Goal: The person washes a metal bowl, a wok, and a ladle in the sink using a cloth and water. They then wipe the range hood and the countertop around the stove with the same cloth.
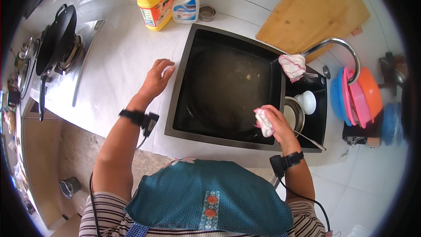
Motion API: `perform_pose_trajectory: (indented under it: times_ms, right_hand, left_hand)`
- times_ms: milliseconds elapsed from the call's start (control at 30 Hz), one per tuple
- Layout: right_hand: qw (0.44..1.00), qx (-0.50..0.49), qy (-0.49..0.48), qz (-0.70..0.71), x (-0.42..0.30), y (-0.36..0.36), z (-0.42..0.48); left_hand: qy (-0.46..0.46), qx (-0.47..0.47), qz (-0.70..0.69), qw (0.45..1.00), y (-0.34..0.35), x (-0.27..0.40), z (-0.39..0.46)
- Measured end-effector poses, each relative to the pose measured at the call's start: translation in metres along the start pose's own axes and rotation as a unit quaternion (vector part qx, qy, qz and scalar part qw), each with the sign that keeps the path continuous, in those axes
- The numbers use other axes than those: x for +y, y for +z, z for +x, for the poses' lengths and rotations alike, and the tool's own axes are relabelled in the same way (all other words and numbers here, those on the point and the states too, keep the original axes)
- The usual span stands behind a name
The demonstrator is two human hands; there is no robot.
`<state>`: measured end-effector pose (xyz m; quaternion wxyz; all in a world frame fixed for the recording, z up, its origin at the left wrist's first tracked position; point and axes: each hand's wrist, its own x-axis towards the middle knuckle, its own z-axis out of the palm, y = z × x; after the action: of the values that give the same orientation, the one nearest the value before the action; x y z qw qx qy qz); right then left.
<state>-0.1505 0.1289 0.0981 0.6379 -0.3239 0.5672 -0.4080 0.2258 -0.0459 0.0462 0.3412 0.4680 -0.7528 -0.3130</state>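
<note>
My right hand is closed around a bunched white dishcloth with pink edging, above the right part of the black sink. Murky water with small food scraps stands in the large basin. My left hand hovers by the sink's left rim, over the white counter, fingers apart and holding nothing. In the smaller basin at the right are a metal pot and stacked white bowls. A thin metal handle sticks out past my right wrist. A second white cloth drapes near the tap's base.
A curved chrome tap rises at the back right, before a wooden cutting board. Coloured plastic basins stand at the right. Behind are a yellow jug, a white spray bottle and a metal strainer. A black wok is on the stove.
</note>
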Motion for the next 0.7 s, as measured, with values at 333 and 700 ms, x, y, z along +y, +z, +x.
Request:
perform_pose_trajectory:
  times_ms: [333, 700]
  right_hand:
    - [0.995, 0.037, -0.052, 0.074, 0.027, -0.066, -0.020]
    - [0.996, -0.020, -0.066, 0.063, 0.026, -0.113, -0.019]
  left_hand:
    - [-0.284, 0.075, -0.286, 0.912, 0.047, 0.103, -0.107]
    - [-0.317, 0.079, -0.504, 0.800, 0.082, 0.144, -0.074]
